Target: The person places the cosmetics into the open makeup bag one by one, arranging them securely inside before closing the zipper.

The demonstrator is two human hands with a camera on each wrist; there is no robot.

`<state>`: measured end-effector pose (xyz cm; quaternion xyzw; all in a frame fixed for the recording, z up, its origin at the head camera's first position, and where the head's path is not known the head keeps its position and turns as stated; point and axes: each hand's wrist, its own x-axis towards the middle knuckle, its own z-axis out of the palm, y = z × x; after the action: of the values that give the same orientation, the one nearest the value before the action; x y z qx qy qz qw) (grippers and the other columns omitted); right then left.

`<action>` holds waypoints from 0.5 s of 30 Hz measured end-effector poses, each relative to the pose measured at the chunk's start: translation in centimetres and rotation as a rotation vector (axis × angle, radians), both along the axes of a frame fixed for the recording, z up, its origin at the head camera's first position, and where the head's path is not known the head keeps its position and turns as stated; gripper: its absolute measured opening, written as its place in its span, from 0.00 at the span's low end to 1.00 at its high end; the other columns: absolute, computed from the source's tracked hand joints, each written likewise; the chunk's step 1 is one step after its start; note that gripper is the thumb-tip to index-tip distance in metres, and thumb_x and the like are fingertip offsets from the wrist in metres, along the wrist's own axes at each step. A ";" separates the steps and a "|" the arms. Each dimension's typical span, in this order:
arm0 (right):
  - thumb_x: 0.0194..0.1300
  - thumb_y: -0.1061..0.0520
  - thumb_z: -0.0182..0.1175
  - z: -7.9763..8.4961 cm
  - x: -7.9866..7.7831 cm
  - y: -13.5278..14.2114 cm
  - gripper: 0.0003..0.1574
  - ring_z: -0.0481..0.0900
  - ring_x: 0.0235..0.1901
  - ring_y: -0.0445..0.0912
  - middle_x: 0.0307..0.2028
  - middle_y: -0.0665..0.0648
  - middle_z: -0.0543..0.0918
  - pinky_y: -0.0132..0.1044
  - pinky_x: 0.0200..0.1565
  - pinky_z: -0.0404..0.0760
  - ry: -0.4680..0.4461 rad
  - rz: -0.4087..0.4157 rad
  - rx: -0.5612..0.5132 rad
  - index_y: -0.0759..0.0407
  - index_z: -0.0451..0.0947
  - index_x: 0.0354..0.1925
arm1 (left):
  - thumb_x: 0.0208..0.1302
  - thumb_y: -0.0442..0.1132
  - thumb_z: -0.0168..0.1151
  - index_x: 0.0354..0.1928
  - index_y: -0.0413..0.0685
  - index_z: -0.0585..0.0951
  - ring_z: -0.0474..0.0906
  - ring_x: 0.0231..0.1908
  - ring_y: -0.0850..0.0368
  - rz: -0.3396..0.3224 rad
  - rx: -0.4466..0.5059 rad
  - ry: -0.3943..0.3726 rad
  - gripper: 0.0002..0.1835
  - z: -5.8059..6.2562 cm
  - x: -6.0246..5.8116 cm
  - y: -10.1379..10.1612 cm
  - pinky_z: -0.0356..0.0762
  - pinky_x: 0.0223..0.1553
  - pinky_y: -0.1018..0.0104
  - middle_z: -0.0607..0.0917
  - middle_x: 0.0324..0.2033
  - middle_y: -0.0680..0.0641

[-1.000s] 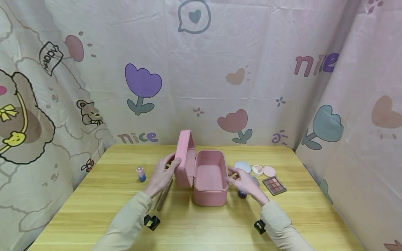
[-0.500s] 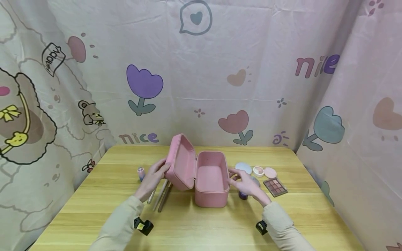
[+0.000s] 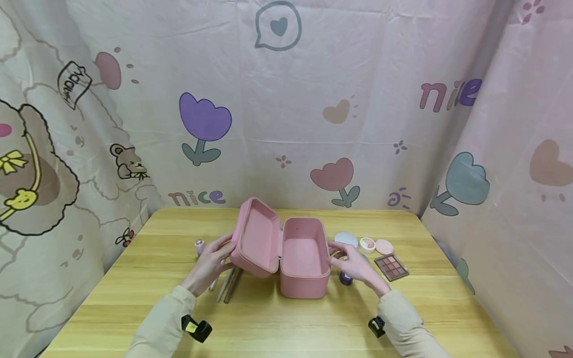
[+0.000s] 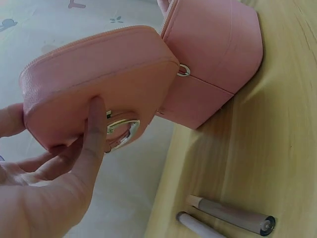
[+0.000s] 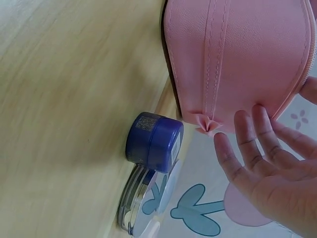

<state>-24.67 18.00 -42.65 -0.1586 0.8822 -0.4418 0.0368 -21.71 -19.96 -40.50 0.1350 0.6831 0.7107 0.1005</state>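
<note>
A pink cosmetic case (image 3: pixel 304 287) stands unzipped on the table, its hollow body facing me. Its lid (image 3: pixel 261 235) leans out to the left, still joined at the hinge. My left hand (image 3: pixel 209 260) holds the lid's outer left end; the left wrist view shows its fingers (image 4: pixel 95 129) against the lid's outside, near a metal-trimmed handle (image 4: pixel 124 131). At the body's right wall, my right hand (image 3: pixel 355 262) rests with loosely bent fingers (image 5: pixel 245 131) touching the outside near the rim. Below that hand is a dark blue jar (image 5: pixel 154 141).
Several slim makeup sticks (image 3: pixel 232 287) lie beneath and left of the lid, near a small pink-topped bottle (image 3: pixel 199 245). Right of the case sit an eyeshadow palette (image 3: pixel 392 267), a pink round compact (image 3: pixel 384 246), a white-rimmed pan (image 3: pixel 367 244) and a pale blue disc (image 3: pixel 346 239).
The left hand has lowered the lid outward to the left, from nearly upright to a wide tilt. The case body shifts slightly right and nearer. The right hand stays at its wall.
</note>
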 end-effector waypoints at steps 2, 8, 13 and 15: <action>0.67 0.58 0.61 0.0 0.0 0.0 0.32 0.83 0.48 0.52 0.50 0.66 0.84 0.43 0.52 0.82 0.002 0.007 -0.007 0.74 0.71 0.65 | 0.80 0.45 0.45 0.78 0.36 0.52 0.78 0.57 0.70 -0.004 0.027 -0.008 0.33 -0.2 0.1 -0.2 0.78 0.61 0.63 0.59 0.75 0.31; 0.69 0.55 0.62 -0.2 0.2 0.8 0.34 0.81 0.50 0.52 0.53 0.68 0.82 0.37 0.50 0.82 0.000 -0.011 -0.079 0.73 0.69 0.66 | 0.80 0.45 0.45 0.78 0.34 0.50 0.79 0.56 0.69 -0.016 0.058 -0.027 0.34 -0.4 0.2 -0.6 0.79 0.60 0.64 0.70 0.71 0.42; 0.67 0.55 0.65 -0.6 0.0 3.8 0.38 0.78 0.56 0.61 0.58 0.72 0.77 0.50 0.58 0.81 0.053 -0.108 -0.117 0.71 0.66 0.69 | 0.80 0.44 0.46 0.78 0.35 0.50 0.79 0.57 0.68 -0.019 0.060 -0.038 0.34 -0.4 0.0 -0.6 0.79 0.60 0.62 0.72 0.67 0.49; 0.66 0.55 0.66 -1.1 -0.2 5.4 0.41 0.76 0.58 0.65 0.59 0.73 0.76 0.56 0.61 0.78 0.088 -0.182 -0.100 0.72 0.64 0.70 | 0.80 0.45 0.46 0.78 0.35 0.50 0.78 0.57 0.68 -0.023 0.056 -0.042 0.35 -0.4 0.0 -0.7 0.78 0.61 0.61 0.71 0.69 0.48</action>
<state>-24.89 23.36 -43.73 -0.0987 0.8705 -0.4796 -0.0501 -21.76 -20.63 -40.93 0.1306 0.6590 0.7311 0.1191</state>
